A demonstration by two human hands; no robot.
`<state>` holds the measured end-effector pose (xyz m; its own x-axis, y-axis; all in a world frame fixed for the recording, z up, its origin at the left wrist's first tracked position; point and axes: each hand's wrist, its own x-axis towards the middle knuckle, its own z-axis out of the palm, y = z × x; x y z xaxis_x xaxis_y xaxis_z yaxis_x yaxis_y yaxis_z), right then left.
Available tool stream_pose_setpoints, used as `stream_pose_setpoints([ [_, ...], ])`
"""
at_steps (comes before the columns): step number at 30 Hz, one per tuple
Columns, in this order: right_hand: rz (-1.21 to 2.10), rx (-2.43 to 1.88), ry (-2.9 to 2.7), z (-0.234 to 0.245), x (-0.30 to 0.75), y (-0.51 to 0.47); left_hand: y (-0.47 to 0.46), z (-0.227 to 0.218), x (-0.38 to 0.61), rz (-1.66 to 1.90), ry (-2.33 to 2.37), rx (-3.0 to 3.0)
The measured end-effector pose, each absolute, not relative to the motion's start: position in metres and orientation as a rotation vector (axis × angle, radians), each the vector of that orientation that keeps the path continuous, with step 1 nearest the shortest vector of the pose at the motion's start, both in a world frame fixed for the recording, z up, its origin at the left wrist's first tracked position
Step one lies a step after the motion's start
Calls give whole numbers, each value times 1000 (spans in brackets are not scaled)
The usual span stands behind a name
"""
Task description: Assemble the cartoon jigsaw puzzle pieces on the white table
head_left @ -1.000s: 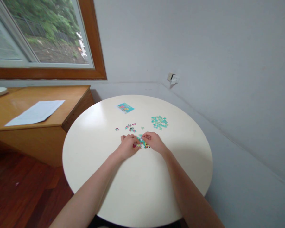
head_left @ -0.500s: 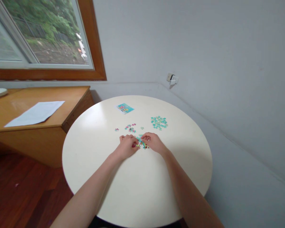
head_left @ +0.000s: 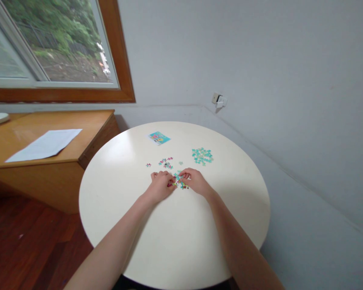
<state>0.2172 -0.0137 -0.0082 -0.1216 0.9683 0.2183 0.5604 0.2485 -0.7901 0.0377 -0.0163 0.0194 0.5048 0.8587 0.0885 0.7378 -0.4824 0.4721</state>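
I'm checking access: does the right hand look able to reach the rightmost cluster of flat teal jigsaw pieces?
Probably yes: the right hand is nearby, and nothing visible blocks the round white tabletop between it and the teal cluster.

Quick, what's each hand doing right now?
Left hand: fingers curled at the puzzle pieces; can't tell if it's holding one.
Right hand: fingers bent in at the same pieces; any grip can't be told.

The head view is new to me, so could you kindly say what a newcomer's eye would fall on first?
Probably the left hand and right hand, flanking a colourful cluster of puzzle pieces near the middle of the white table. Next might come the turquoise pile beyond the right hand and the picture card near the far edge.
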Motion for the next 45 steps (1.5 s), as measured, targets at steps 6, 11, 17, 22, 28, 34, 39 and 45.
stream_pose_setpoints([
  [6,624,-1478,-1830,-6,217,-15,-16,20,37,442,1330,2376],
  [11,622,-1525,-1864,-6,218,-14,-16,22,36,419,1342,2386],
  [17,622,-1509,-1880,-7,219,-13,-15,21,36,427,1352,2381],
  [22,629,-1501,-1876,-7,219,-14,-15,22,35,435,1331,2380],
  [28,616,-1491,-1875,-9,220,-14,-16,24,35,425,1358,2384],
  [34,622,-1483,-1879,-9,220,-13,-15,19,36,443,1404,2382],
  [39,620,-1489,-1876,-9,219,-13,-14,16,39,463,1425,2370],
  [45,615,-1502,-1882,-9,218,-13,-15,16,41,495,1432,2348],
])
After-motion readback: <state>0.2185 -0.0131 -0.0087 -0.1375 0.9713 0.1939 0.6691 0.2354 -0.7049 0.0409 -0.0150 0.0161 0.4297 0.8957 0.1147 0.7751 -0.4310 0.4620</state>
